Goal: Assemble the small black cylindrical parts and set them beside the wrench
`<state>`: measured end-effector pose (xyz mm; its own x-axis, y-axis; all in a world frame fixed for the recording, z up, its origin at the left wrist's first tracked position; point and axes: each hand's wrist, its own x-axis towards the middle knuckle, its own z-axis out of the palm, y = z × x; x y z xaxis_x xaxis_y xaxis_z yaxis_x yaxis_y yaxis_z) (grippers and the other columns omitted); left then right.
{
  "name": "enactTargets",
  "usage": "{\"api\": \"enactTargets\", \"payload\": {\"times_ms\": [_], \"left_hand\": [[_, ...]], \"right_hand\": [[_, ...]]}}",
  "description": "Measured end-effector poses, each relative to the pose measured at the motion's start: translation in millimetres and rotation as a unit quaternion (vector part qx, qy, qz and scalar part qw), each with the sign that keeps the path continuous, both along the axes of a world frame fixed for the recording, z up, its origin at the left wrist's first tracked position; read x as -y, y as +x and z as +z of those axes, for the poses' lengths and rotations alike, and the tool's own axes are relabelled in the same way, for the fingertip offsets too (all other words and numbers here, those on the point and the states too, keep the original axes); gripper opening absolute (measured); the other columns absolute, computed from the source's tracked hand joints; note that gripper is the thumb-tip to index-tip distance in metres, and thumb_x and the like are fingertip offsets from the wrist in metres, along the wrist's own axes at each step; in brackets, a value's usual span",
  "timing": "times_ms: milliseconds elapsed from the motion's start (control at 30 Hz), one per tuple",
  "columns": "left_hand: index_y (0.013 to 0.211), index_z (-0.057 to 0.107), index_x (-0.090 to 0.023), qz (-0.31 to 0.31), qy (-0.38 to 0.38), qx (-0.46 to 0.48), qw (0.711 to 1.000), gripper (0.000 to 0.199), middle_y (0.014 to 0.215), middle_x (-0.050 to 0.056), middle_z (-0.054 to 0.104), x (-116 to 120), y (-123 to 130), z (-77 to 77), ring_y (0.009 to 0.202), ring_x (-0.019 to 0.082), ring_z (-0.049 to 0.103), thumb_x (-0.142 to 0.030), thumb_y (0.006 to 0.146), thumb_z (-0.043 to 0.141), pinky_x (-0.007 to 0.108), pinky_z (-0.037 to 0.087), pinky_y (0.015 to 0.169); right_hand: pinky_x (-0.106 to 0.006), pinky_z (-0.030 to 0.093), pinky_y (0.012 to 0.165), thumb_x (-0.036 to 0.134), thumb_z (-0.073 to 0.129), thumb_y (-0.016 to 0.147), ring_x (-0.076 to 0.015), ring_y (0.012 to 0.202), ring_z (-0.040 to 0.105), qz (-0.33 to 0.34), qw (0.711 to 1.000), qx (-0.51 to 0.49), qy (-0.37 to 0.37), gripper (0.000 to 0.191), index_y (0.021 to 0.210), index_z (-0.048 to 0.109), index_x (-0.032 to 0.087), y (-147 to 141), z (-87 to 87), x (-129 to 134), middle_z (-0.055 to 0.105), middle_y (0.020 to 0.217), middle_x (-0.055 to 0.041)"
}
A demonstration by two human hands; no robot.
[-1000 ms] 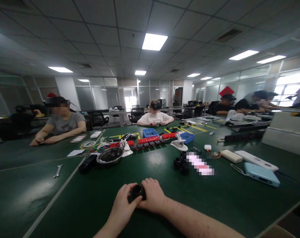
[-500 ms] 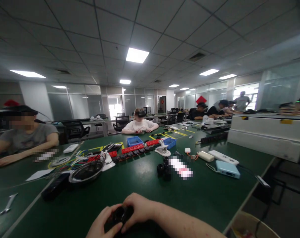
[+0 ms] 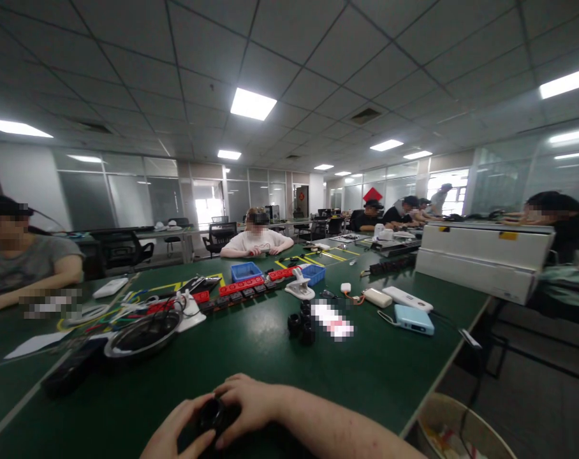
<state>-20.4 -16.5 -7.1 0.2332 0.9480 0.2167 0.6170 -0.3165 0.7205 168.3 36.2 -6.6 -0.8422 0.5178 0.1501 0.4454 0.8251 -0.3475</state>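
Low in the head view, my left hand (image 3: 177,427) and my right hand (image 3: 249,405) are both wrapped round a small black round part (image 3: 211,414) with an opening on top. Fingers of each hand press on its sides, and its lower portion is hidden. Beyond my hands, a cluster of similar black parts (image 3: 301,324) stands on the green table (image 3: 256,363), beside a blurred white sheet (image 3: 332,320).
A metal bowl (image 3: 143,335) and a black case (image 3: 74,366) lie left. Further back are red power strips (image 3: 241,285), blue trays (image 3: 246,272), a white clamp (image 3: 300,285) and a light-blue power bank (image 3: 414,319). A bin (image 3: 461,427) stands right. Other people sit around.
The view has turned slightly right, so the table items and my hands sit further left. Both hands still hold the black part.
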Motion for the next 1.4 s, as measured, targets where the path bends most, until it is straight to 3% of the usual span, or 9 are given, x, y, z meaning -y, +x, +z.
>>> {"api": "enactTargets", "payload": {"times_ms": [167, 300, 400, 600, 833, 1000, 1100, 1200, 1400], "left_hand": [[0.102, 0.059, -0.023, 0.028, 0.017, -0.033, 0.999, 0.039, 0.099, 0.004, 0.062, 8, 9, 5.9, 0.096, 0.026, 0.055, -0.040, 0.067, 0.056, 0.038, 0.044, 0.084], [0.100, 0.057, -0.018, 0.106, 0.050, -0.066, 0.991, 0.041, 0.094, 0.007, 0.061, 7, 17, 4.6, 0.090, 0.026, 0.056, -0.041, 0.066, 0.056, 0.040, 0.043, 0.081], [0.098, 0.056, -0.017, 0.125, 0.069, -0.068, 0.987, 0.041, 0.092, 0.006, 0.060, 3, 18, -0.9, 0.088, 0.026, 0.056, -0.043, 0.065, 0.057, 0.040, 0.044, 0.079], [0.102, 0.053, -0.017, 0.095, 0.063, -0.034, 0.993, 0.045, 0.098, 0.008, 0.057, -4, 12, -12.1, 0.092, 0.026, 0.055, -0.046, 0.068, 0.055, 0.041, 0.044, 0.082], [0.106, 0.052, -0.019, 0.064, 0.070, -0.063, 0.993, 0.047, 0.103, 0.008, 0.055, -3, 13, -13.9, 0.093, 0.026, 0.054, -0.047, 0.069, 0.053, 0.040, 0.045, 0.079], [0.104, 0.053, -0.018, 0.093, 0.103, -0.073, 0.988, 0.046, 0.101, 0.008, 0.056, 0, 17, -13.1, 0.090, 0.025, 0.055, -0.046, 0.067, 0.055, 0.038, 0.047, 0.076], [0.103, 0.053, -0.017, 0.118, 0.112, -0.088, 0.983, 0.046, 0.100, 0.008, 0.057, 3, 19, -12.8, 0.086, 0.024, 0.056, -0.045, 0.068, 0.054, 0.036, 0.048, 0.073], [0.104, 0.053, -0.017, 0.118, 0.131, -0.109, 0.978, 0.044, 0.099, 0.008, 0.057, 4, 20, -13.5, 0.085, 0.023, 0.056, -0.045, 0.070, 0.053, 0.034, 0.048, 0.071], [0.108, 0.050, -0.017, 0.130, 0.114, -0.144, 0.974, 0.045, 0.102, 0.008, 0.055, 7, 22, -11.2, 0.073, 0.019, 0.056, -0.044, 0.072, 0.052, 0.030, 0.047, 0.062]], "right_hand": [[-0.024, 0.038, 0.083, 0.043, 0.066, 0.064, -0.0152, 0.090, 0.054, 0.014, 0.998, -0.054, -0.017, 0.034, 0.084, 0.062, 0.016, -6, -3.3, -4, 0.059, 0.097, -0.0009], [-0.031, 0.041, 0.071, 0.053, 0.064, 0.058, -0.0203, 0.078, 0.053, -0.159, 0.984, -0.040, 0.072, 0.044, 0.076, 0.060, 0.013, -17, -8.3, 8, 0.059, 0.081, -0.0058], [-0.037, 0.039, 0.074, 0.056, 0.061, 0.059, -0.0241, 0.083, 0.051, -0.213, 0.967, -0.033, 0.136, 0.049, 0.081, 0.059, 0.012, -21, -9.8, 17, 0.057, 0.085, -0.0098], [-0.035, 0.036, 0.084, 0.051, 0.062, 0.062, -0.0236, 0.097, 0.049, -0.108, 0.990, -0.084, 0.021, 0.060, 0.109, 0.051, 0.016, -17, -4.5, 6, 0.056, 0.105, -0.0072], [-0.019, 0.039, 0.073, 0.023, 0.062, 0.071, -0.0134, 0.085, 0.056, -0.014, 0.982, -0.054, -0.179, 0.032, 0.101, 0.057, 0.015, 5, 3.9, -10, 0.062, 0.091, 0.0010], [-0.021, 0.040, 0.058, 0.047, 0.064, 0.065, -0.0161, 0.075, 0.056, -0.158, 0.983, -0.044, -0.077, 0.040, 0.089, 0.059, 0.015, -2, -0.5, 8, 0.062, 0.083, -0.0020], [-0.026, 0.041, 0.059, 0.054, 0.057, 0.068, -0.0207, 0.078, 0.056, -0.176, 0.983, -0.017, 0.049, 0.042, 0.083, 0.059, 0.014, -6, 1.3, 20, 0.061, 0.086, -0.0075], [-0.028, 0.041, 0.063, 0.054, 0.052, 0.073, -0.0227, 0.083, 0.055, -0.156, 0.981, -0.003, 0.116, 0.040, 0.076, 0.060, 0.015, 9, 13.9, 26, 0.061, 0.086, -0.0091], [-0.022, 0.038, 0.064, 0.042, 0.048, 0.080, -0.0141, 0.074, 0.055, -0.281, 0.954, -0.101, 0.006, 0.032, 0.083, 0.062, 0.014, 86, 43.8, 23, 0.063, 0.081, -0.0047]]}}
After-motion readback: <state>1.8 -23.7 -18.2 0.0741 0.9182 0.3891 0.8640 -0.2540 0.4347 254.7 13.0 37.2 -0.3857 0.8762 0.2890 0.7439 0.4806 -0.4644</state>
